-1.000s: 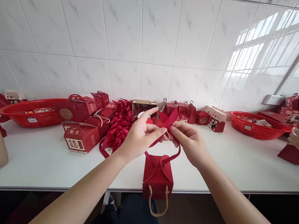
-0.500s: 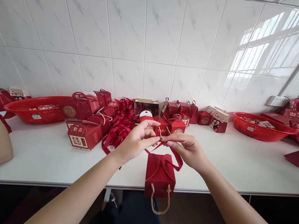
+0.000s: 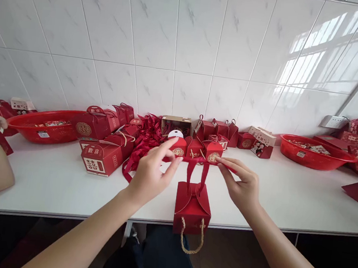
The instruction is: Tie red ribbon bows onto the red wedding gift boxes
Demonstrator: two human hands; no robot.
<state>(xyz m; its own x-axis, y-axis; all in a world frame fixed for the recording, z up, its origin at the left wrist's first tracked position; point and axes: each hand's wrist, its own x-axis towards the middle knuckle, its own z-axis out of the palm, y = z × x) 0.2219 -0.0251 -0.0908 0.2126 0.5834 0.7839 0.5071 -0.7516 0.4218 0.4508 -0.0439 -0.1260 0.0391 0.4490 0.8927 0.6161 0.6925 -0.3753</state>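
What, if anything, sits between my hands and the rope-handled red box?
Only the red ribbon: your left hand and right hand hold it, and two strands run down to the red box. Nothing else visible.

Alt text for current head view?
Left hand and right hand hold a red ribbon stretched between them, two strands running down to a red box with a rope handle at the front edge of the white table. Behind: more red boxes, heaped ribbon, two red basins, a tiled wall.
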